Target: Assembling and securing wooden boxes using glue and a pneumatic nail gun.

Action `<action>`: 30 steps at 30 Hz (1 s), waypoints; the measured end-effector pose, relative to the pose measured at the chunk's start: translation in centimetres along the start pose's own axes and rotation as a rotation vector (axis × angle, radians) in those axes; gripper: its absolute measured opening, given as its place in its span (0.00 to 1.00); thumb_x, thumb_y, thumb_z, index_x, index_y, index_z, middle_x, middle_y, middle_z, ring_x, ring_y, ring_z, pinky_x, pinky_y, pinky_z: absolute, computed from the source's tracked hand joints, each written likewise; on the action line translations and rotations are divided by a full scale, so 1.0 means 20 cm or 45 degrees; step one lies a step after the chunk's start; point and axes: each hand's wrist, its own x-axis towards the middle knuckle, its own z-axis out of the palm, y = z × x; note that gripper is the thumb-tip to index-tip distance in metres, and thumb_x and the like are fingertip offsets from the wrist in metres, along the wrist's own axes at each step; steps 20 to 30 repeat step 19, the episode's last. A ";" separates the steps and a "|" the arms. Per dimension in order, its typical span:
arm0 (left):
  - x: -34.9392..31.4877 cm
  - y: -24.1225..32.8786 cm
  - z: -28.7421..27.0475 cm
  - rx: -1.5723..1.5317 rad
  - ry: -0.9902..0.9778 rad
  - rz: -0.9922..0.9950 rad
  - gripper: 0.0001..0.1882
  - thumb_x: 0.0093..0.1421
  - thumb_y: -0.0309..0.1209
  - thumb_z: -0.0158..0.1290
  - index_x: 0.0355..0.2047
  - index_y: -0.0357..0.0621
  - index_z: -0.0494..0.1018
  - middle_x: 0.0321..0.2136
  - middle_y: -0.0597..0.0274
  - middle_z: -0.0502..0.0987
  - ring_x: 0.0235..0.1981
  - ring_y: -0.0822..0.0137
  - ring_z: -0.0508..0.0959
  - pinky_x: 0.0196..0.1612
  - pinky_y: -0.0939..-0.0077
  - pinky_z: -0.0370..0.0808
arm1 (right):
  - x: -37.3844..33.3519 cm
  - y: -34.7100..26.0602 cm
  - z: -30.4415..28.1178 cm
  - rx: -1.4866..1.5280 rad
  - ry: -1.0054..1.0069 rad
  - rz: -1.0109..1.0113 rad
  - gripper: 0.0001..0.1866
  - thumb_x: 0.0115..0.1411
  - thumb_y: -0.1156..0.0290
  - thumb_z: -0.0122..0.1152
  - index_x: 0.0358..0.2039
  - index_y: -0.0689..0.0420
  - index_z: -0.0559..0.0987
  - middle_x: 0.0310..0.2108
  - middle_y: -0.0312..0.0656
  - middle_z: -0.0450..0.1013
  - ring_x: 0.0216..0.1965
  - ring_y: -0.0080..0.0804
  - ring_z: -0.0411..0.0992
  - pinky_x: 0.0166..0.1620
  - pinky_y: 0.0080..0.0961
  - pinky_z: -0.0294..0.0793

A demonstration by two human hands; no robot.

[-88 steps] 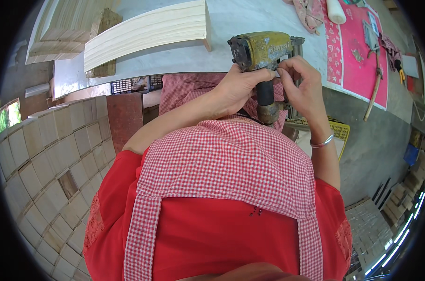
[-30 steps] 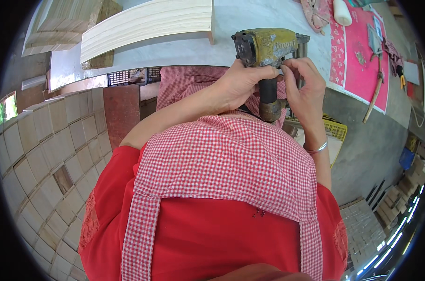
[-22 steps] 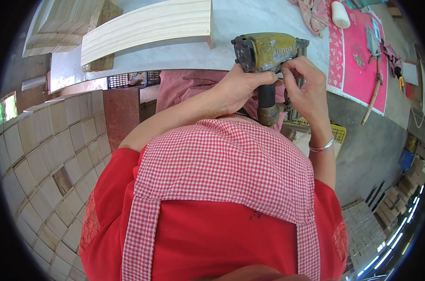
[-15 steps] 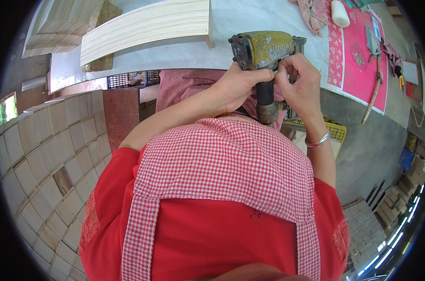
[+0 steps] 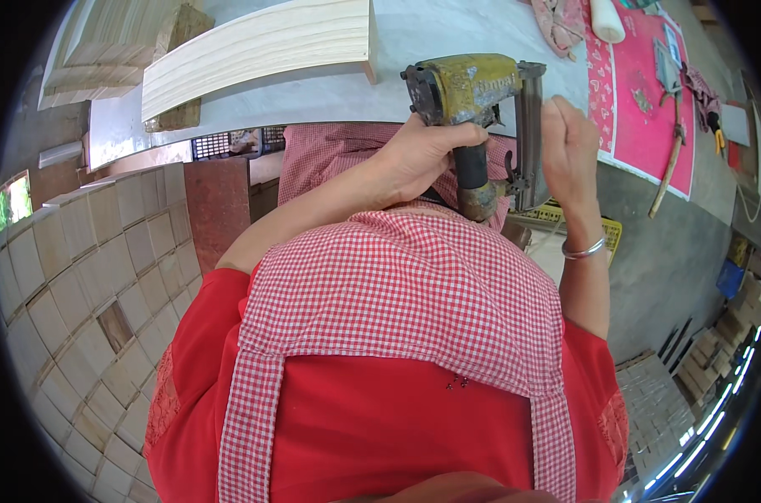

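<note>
My left hand [image 5: 418, 159] is closed round the black handle of a yellow nail gun [image 5: 479, 81], thumb laid across the grip. The gun lies sideways above the front edge of the table, with its long dark magazine [image 5: 529, 138] on the right side. Close to the right of that magazine is my right hand [image 5: 571, 151], fingers curled in and a bangle at the wrist. Whatever the right fingers hold, if anything, is hidden. A pale wooden board [image 5: 263, 54] stands to the left on the table, partly over a rough wood block [image 5: 175, 115].
Stacked pale panels [image 5: 103, 50] stand at far left, with many wood pieces [image 5: 87, 277] piled below. A pink sheet [image 5: 649, 126] on the right bears a stick [image 5: 667, 168], a cloth and tools. A yellow crate [image 5: 611, 239] sits below the table.
My right hand has moved right, away from the gun's handle, and its fingers have curled in. The gun's magazine now shows in full. My left hand keeps its grip.
</note>
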 end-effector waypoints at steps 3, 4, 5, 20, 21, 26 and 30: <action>0.01 -0.01 -0.01 -0.032 0.007 0.001 0.20 0.60 0.21 0.54 0.54 0.35 0.67 0.45 0.56 0.75 0.46 0.63 0.76 0.53 0.64 0.74 | -0.04 0.02 0.05 -0.371 -0.061 -0.018 0.03 0.56 0.77 0.62 0.30 0.60 0.76 0.24 0.43 0.70 0.26 0.41 0.68 0.33 0.31 0.66; 0.01 -0.01 -0.02 -0.051 0.010 0.004 0.20 0.60 0.21 0.54 0.54 0.35 0.68 0.45 0.56 0.75 0.46 0.63 0.76 0.53 0.64 0.74 | -0.03 0.00 0.08 -0.300 -0.001 -0.128 0.03 0.55 0.76 0.63 0.30 0.60 0.77 0.25 0.42 0.70 0.27 0.41 0.68 0.34 0.32 0.66; 0.01 -0.01 -0.01 -0.070 0.012 0.006 0.20 0.60 0.21 0.54 0.54 0.35 0.68 0.45 0.57 0.75 0.46 0.64 0.76 0.53 0.64 0.73 | -0.01 -0.01 0.11 -0.229 0.061 -0.237 0.04 0.55 0.76 0.64 0.30 0.60 0.77 0.25 0.41 0.70 0.29 0.42 0.68 0.35 0.33 0.65; 0.00 0.00 0.01 -0.015 -0.017 0.060 0.21 0.60 0.20 0.54 0.54 0.37 0.68 0.47 0.59 0.75 0.48 0.65 0.75 0.55 0.66 0.71 | 0.04 -0.03 0.08 -0.208 -0.107 -0.304 0.04 0.53 0.80 0.63 0.30 0.59 0.78 0.29 0.40 0.72 0.32 0.38 0.68 0.37 0.31 0.65; 0.00 0.00 0.01 -0.015 -0.017 0.060 0.21 0.60 0.20 0.54 0.54 0.37 0.68 0.47 0.59 0.75 0.48 0.65 0.75 0.55 0.66 0.71 | 0.04 -0.03 0.08 -0.208 -0.107 -0.304 0.04 0.53 0.80 0.63 0.30 0.59 0.78 0.29 0.40 0.72 0.32 0.38 0.68 0.37 0.31 0.65; 0.00 0.00 0.01 -0.015 -0.017 0.060 0.21 0.60 0.20 0.54 0.54 0.37 0.68 0.47 0.59 0.75 0.48 0.65 0.75 0.55 0.66 0.71 | 0.04 -0.03 0.08 -0.208 -0.107 -0.304 0.04 0.53 0.80 0.63 0.30 0.59 0.78 0.29 0.40 0.72 0.32 0.38 0.68 0.37 0.31 0.65; 0.00 0.00 0.01 -0.015 -0.017 0.060 0.21 0.60 0.20 0.54 0.54 0.37 0.68 0.47 0.59 0.75 0.48 0.65 0.75 0.55 0.66 0.71 | 0.04 -0.03 0.08 -0.208 -0.107 -0.304 0.04 0.53 0.80 0.63 0.30 0.59 0.78 0.29 0.40 0.72 0.32 0.38 0.68 0.37 0.31 0.65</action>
